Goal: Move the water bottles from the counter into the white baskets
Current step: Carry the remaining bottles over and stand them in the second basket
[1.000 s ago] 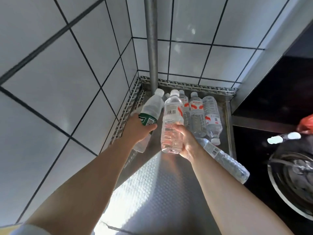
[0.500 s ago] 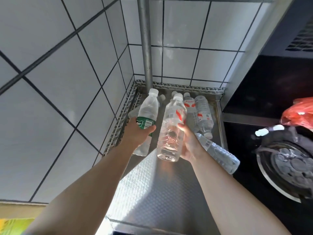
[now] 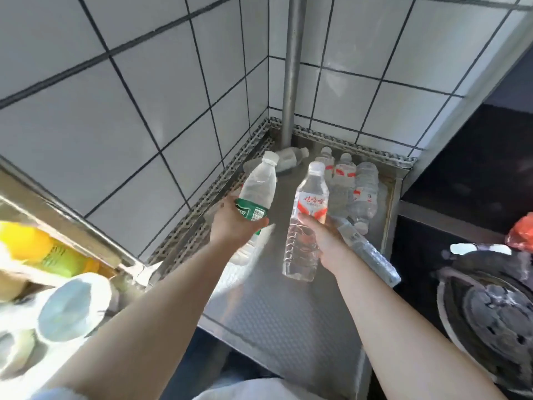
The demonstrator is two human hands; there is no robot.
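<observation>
Steel counter (image 3: 288,319), dimpled and bright, runs into a tiled corner where a grey pipe (image 3: 292,70) stands upright. Both hands are raised above it, each with a bottle. The left hand (image 3: 233,223) wraps its fingers and thumb round the middle of a clear bottle with a green label (image 3: 253,194), which tilts with its white cap up and toward the wall. The right hand (image 3: 323,241) grips a clear bottle with a red label (image 3: 307,223) round its waist, held close to upright, cap on top, base hanging free above the counter. The two held bottles are near each other but apart. Behind them, at the back of the counter, more bottles remain: three red-labelled ones (image 3: 346,183) lie side by side, touching, and a small one (image 3: 290,160) lies on its side just beside the foot of the pipe. Another clear bottle (image 3: 366,255) lies slanted along the counter's right edge, partly hidden by the right wrist. No white basket can be clearly made out; the lower left is blurred, showing only pale round shapes (image 3: 63,307) and something yellow-green (image 3: 43,249) on a ledge below the tiles. To the right, past the counter's rim, sits a dark stove with a round metal burner (image 3: 490,321), and a red bag (image 3: 522,232) shows at the frame's edge.
</observation>
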